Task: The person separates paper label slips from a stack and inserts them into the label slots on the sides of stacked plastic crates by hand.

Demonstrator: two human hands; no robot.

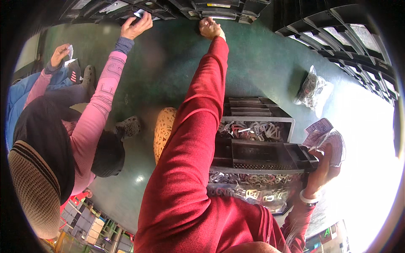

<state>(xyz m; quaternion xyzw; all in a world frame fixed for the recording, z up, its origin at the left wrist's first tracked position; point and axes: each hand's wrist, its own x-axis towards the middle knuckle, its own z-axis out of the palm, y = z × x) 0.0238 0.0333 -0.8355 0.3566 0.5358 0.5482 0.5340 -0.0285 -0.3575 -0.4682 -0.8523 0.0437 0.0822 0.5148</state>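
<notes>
My left arm, in a red sleeve, reaches far ahead. At its end my left hand (pixel 211 29) is closed with curled fingers against the low front of a black crate (pixel 249 9), beside its white label strip (pixel 220 17). Whatever is between those fingers is hidden. Off to the right, my right hand (pixel 321 170) is closed on folded printed papers (pixel 331 143), next to the end of a black plastic crate (pixel 270 157). Metal buckle-like pieces (pixel 257 130) fill the crates there, some in clear plastic.
At left a co-worker in pink sleeves holds small white papers; one hand (pixel 136 26) is at a black crate. A clear bag of metal pieces (pixel 313 90) lies on the green floor (pixel 168 63). Stacked black crates (pixel 337 36) stand at the far right. Strong glare covers the right side.
</notes>
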